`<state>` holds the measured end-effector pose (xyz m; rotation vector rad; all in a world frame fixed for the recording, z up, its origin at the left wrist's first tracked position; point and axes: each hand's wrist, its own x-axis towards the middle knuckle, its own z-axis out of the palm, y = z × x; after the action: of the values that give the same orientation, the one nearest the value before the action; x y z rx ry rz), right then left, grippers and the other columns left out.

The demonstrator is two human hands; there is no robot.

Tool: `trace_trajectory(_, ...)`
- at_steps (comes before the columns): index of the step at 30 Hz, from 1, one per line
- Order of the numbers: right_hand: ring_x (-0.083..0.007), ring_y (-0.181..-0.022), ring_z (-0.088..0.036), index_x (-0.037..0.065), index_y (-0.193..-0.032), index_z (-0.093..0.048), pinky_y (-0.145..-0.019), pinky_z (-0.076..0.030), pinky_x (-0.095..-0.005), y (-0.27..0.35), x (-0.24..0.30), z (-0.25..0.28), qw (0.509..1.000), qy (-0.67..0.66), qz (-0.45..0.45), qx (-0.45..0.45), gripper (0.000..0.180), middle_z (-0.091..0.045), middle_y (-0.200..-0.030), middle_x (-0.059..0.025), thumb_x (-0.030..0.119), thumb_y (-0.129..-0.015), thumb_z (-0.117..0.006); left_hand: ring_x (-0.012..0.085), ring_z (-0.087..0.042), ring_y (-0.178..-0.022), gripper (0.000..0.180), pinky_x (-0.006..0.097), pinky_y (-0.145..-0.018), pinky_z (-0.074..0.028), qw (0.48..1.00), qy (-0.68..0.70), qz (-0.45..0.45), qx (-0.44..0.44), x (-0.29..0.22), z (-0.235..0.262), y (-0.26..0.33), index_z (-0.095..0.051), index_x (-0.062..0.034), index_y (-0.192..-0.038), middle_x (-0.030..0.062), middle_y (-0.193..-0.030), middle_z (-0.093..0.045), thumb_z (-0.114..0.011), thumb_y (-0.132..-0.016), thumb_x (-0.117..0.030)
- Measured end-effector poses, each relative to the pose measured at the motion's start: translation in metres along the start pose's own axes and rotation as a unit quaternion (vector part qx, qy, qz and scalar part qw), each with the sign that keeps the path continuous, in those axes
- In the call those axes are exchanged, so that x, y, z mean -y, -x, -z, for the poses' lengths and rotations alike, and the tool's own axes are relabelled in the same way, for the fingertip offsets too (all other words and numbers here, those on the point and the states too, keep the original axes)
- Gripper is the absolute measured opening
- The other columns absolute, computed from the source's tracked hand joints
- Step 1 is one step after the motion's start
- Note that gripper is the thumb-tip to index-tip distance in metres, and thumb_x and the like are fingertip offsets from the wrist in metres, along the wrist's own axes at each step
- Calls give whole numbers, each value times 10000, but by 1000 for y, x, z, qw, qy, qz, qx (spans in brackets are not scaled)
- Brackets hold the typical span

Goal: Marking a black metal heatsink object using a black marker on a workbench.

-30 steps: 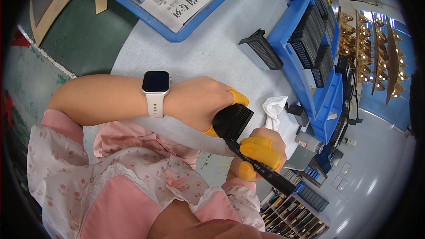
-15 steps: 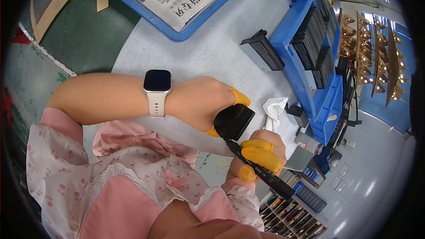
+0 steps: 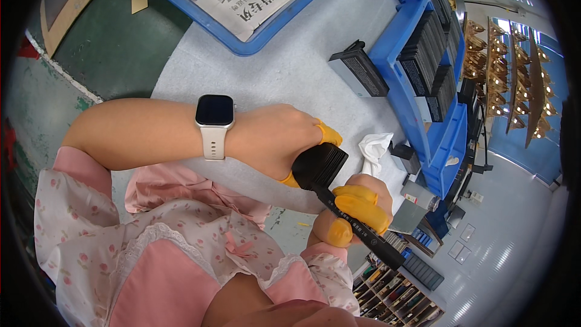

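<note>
My left hand (image 3: 271, 138), a white-strapped watch on its wrist, is closed around a small black ridged block (image 3: 322, 166). Yellow finger cots cover its fingertips, and the fingers are partly hidden behind the block. My right hand (image 3: 363, 206), also in yellow finger cots, grips a slim black marker pen (image 3: 381, 252) that slants up toward the left. The pen's upper end meets the block's lower edge; I cannot tell whether it touches. A crumpled white cloth (image 3: 374, 152) lies just beyond my right hand.
White cloth (image 3: 242, 75) covers the table. A blue tray (image 3: 245, 48) with newspaper stands at the far left, a blue bin (image 3: 387, 54) packed with black plates at the right. Beside the bin stands a dark block (image 3: 360, 69). Racks of golden pieces (image 3: 517, 79) stand farther right.
The pen has shifted slightly, its upper end now a little further right along the block's lower edge. My right hand has moved slightly with it; my left hand stays put.
</note>
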<state>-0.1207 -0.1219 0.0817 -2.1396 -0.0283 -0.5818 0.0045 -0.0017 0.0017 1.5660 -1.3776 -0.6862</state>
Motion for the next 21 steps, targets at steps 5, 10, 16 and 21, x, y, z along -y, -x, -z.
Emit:
trace_trajectory(5,-161,-433,-477,6,-569,-526,-415,-334,-253,12,-15,-10,994,41,-67,-74,447,-477,-538,-68,404,-670,-703,342,-629,-698,165,424,-619,-509,998,-4,-19,-65,5,-3,8,-618,-45,-752,158,-746,-622,-693,-712,-186)
trace_trajectory(10,-171,-455,-477,-4,-627,-551,-429,-332,-263,8,-3,3,980,31,-187,-67,552,-500,-583,-95,523,-724,-685,333,-631,-723,216,421,-630,-508,996,0,-52,-72,0,-3,5,-601,-54,-844,147,-754,-620,-704,-705,-183)
trace_trajectory(16,-143,-488,-537,-4,-613,-571,-444,-418,-241,8,-19,-2,991,-54,-48,-109,118,-552,-588,-47,33,-712,-625,321,-634,-770,276,406,-652,-513,994,-8,-55,-89,-1,-6,6,-591,-54,-882,138,-775,-626,-725,-681,-187)
trace_trajectory(21,-127,-524,-547,-4,-671,-580,-476,-447,-236,-3,7,-1,956,-147,-210,-143,102,-574,-626,-44,32,-760,-614,310,-620,-908,558,368,-783,-512,999,-43,-23,-16,0,-8,7,-550,-24,-1164,145,-942,-631,-738,-674,-216)
